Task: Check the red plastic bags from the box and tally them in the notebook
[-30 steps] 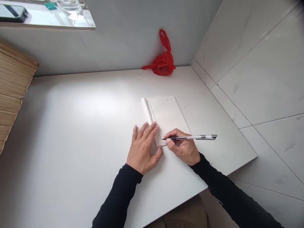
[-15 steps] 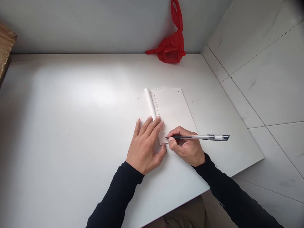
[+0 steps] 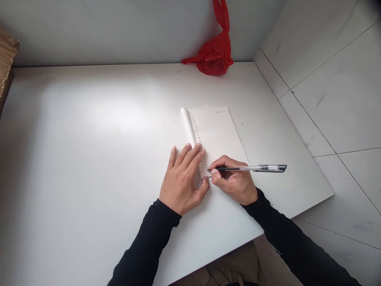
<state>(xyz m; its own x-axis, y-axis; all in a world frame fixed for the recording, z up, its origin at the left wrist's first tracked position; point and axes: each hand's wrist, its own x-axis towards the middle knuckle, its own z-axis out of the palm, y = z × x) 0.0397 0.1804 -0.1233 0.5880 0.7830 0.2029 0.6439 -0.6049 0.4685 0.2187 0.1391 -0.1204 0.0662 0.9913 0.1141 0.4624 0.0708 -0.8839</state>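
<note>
A white notebook (image 3: 220,133) lies on the table, its left pages curled into a roll. A line of small handwritten characters runs down the page beside that roll. My left hand (image 3: 183,180) rests flat with fingers spread, its fingertips pressing on the rolled edge and its thumb at the lower corner of the page. In my right hand (image 3: 233,180) is a clear gel pen (image 3: 253,168) with a black grip, pinched close to its tip. The tip is at the lower end of the written line, touching or very near the paper.
The white table (image 3: 89,159) stands against a grey wall. A knotted red plastic bag (image 3: 216,55) sits at its back edge. At the far left is a piece of brown cardboard (image 3: 7,59). Marbled tiles (image 3: 333,91) lie beyond the right edge.
The view has shifted slightly, so the table and bag appear a little higher. The pen stays at the lower end of the line; my left hand keeps its place on the notebook.
</note>
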